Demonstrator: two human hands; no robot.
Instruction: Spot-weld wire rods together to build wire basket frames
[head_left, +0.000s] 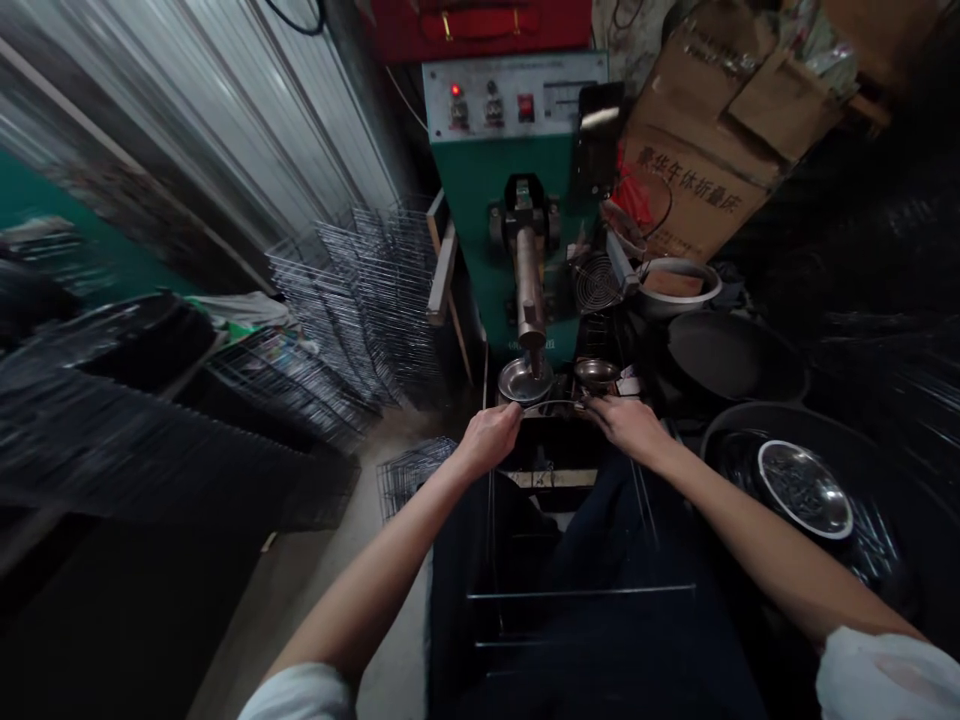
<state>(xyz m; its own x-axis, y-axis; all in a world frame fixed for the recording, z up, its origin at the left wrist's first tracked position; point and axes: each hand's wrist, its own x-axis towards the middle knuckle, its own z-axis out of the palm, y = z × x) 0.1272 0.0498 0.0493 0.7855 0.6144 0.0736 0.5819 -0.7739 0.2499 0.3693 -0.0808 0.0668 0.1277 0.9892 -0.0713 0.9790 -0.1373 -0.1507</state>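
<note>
A thin metal wire frame (581, 592) hangs over my lap, its bent top wire running between my two hands. My left hand (491, 437) is closed, pinching the left end of that top wire. At the other end, the fingers of my right hand (634, 428) are closed round the wire. Just beyond my hands, a thick metal welding arm (529, 285) points down from the green machine (480, 210). Below the arm's tip sits a shallow metal dish (517, 385), with a small metal bowl (597, 373) to its right. My fingertips are partly hidden.
Stacked wire racks (375, 300) stand to the left, with a smaller wire stack (412, 470) lower down. On the right are dark round pans (735, 355) and a bowl of small metal pieces (806, 490). A cardboard box (697, 170) leans behind.
</note>
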